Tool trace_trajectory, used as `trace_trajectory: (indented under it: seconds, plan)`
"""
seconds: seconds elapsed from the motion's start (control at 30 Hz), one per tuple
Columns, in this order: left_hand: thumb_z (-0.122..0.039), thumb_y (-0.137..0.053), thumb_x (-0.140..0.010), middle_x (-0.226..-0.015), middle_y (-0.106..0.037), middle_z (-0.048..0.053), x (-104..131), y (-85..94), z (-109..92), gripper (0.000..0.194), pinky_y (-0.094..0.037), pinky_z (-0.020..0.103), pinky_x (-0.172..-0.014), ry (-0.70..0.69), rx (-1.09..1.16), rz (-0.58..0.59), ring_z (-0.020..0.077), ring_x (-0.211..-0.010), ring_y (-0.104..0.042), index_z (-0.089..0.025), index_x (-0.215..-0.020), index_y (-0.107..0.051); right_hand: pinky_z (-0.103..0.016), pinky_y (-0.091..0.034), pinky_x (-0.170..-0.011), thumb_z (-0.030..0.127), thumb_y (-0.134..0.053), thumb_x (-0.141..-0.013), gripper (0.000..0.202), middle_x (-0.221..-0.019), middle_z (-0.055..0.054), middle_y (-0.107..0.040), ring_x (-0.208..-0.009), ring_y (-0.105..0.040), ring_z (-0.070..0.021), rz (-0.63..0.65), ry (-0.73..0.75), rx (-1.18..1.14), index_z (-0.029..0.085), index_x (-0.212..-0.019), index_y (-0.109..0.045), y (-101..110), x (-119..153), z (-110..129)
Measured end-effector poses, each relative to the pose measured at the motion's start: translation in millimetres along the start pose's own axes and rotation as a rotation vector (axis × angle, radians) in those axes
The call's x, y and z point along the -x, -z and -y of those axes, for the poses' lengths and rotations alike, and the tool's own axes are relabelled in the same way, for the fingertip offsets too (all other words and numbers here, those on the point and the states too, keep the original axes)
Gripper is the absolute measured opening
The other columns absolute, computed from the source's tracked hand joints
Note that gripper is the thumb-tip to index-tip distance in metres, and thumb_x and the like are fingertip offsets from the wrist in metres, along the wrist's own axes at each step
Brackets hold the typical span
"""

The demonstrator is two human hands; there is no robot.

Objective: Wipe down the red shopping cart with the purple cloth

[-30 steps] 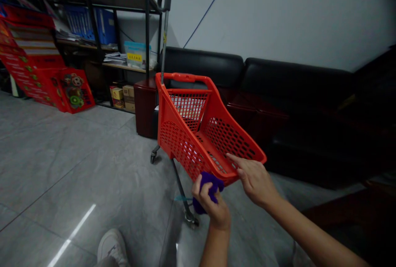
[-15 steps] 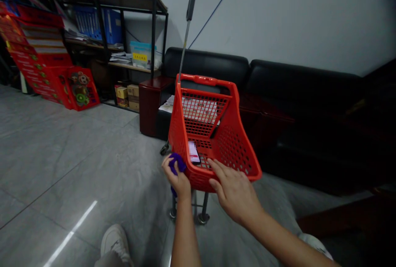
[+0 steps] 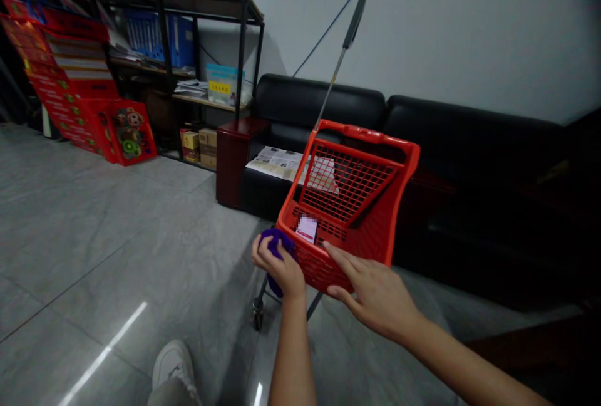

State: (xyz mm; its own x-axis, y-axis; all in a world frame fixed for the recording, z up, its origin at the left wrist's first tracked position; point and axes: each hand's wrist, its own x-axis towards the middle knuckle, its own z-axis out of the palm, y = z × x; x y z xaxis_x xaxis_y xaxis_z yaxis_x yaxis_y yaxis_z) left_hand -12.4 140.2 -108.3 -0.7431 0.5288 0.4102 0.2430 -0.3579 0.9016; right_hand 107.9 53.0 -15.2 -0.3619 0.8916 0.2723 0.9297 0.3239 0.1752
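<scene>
A red plastic shopping cart [image 3: 350, 183] stands before me, turned at an angle, with a grid back panel and a metal pole rising from its far left corner. My left hand [image 3: 282, 265] is closed around a purple cloth [image 3: 275, 237] and presses it against the cart's near left corner. Part of the cloth hangs below that hand. My right hand [image 3: 375, 293] lies with fingers stretched over the near rim, palm down, holding nothing. Inside the basket, on its floor, rests a phone [image 3: 307, 229] with its screen lit.
Behind the cart is a black sofa [image 3: 323, 100] with newspapers [image 3: 277, 163] on its seat. A black metal shelf [image 3: 246, 49] at left carries blue binders and a clear box [image 3: 220, 83]. Red cartons [image 3: 75, 93] are stacked further left. My shoe [image 3: 173, 365] is on the grey tiled floor.
The cart has turned, its handle end and pole swinging to the right. Both hands have shifted slightly right with it, the left still on the purple cloth, the right at the rim.
</scene>
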Motion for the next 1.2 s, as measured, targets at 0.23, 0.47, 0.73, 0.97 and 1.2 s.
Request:
trace_trajectory:
  seconds: [0.23,0.47,0.73,0.97,1.2]
  plan:
    - [-0.028,-0.047,-0.095,-0.126,-0.049,0.013,65.0,1.1,1.2,0.015,-0.045,0.044,-0.098,-0.056,0.079,0.096,0.0223,-0.119,-0.049,-0.019,-0.106,-0.053,-0.038,-0.049,-0.086,0.058,-0.045,-0.092,0.061,-0.120,-0.013,-0.069,-0.105,-0.065,-0.0249,-0.096,-0.066,-0.007,0.017,-0.138,-0.050,-3.6,-10.4,9.2]
    - [-0.029,-0.047,-0.095,-0.121,-0.052,0.013,18.1,-11.5,12.2,0.016,-0.039,0.045,-0.104,0.077,0.063,0.031,0.0225,-0.118,-0.050,-0.019,-0.105,-0.055,-0.040,-0.047,-0.088,0.060,-0.043,-0.092,0.065,-0.121,-0.013,-0.068,-0.108,-0.063,-0.0260,-0.115,-0.049,-0.009,0.014,-0.137,-0.051,-1.6,-6.2,10.5]
    - [-0.027,-0.046,-0.095,-0.121,-0.052,0.011,71.2,4.5,30.9,0.014,-0.040,0.043,-0.101,0.170,0.088,0.051,0.0212,-0.115,-0.049,-0.020,-0.104,-0.053,-0.040,-0.045,-0.094,0.063,-0.047,-0.089,0.074,-0.130,-0.014,-0.063,-0.118,-0.057,-0.0266,-0.118,0.015,0.000,0.012,-0.143,-0.043,-2.2,-7.7,8.1]
    - [-0.031,-0.046,-0.096,-0.120,-0.053,0.013,43.4,-2.7,1.4,0.016,-0.039,0.044,-0.104,0.129,0.112,0.045,0.0213,-0.115,-0.050,-0.019,-0.103,-0.053,-0.048,-0.032,-0.109,0.054,-0.048,-0.092,0.065,-0.138,-0.009,-0.057,-0.136,-0.040,-0.0278,-0.207,0.039,0.019,0.022,-0.148,-0.037,-4.9,26.6,-28.1]
    - [-0.031,-0.048,-0.095,-0.127,-0.048,0.014,94.4,10.4,-17.1,0.017,-0.045,0.047,-0.099,-0.025,0.082,0.119,0.0244,-0.120,-0.048,-0.020,-0.107,-0.053,-0.053,-0.030,-0.108,0.059,-0.041,-0.093,0.068,-0.133,-0.011,-0.060,-0.142,-0.029,-0.0332,-0.230,0.014,-0.078,0.018,-0.147,-0.038,-12.8,19.2,-8.8]
